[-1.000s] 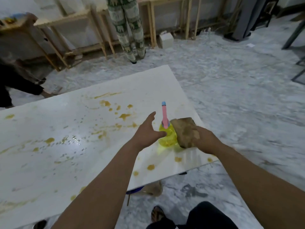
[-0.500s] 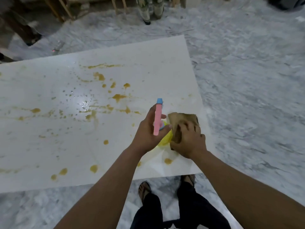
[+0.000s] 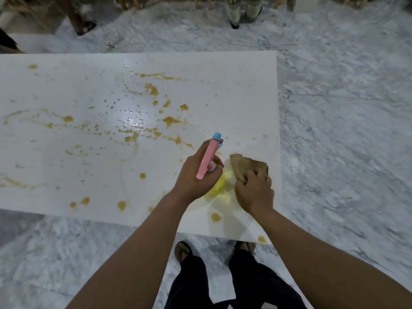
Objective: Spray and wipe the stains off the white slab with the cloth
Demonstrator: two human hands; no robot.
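Head view: left hand (image 3: 196, 175) now clasped around the spray bottle (image 3: 210, 161), up from merely reaching a second ago; right hand (image 3: 254, 190) gripping the cloth (image 3: 243, 166) on the white slab (image 3: 66, 163), centre right. Stains (image 3: 170, 120) unwiped across centre frame; spraying likely imminent.

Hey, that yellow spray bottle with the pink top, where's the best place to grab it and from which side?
Grip the spray bottle at the neck just under the pink head, coming from its left, probably as the left hand does now. The bottle stands upright on the white slab, its nozzle points away, and the right hand with the cloth crowds its right side.
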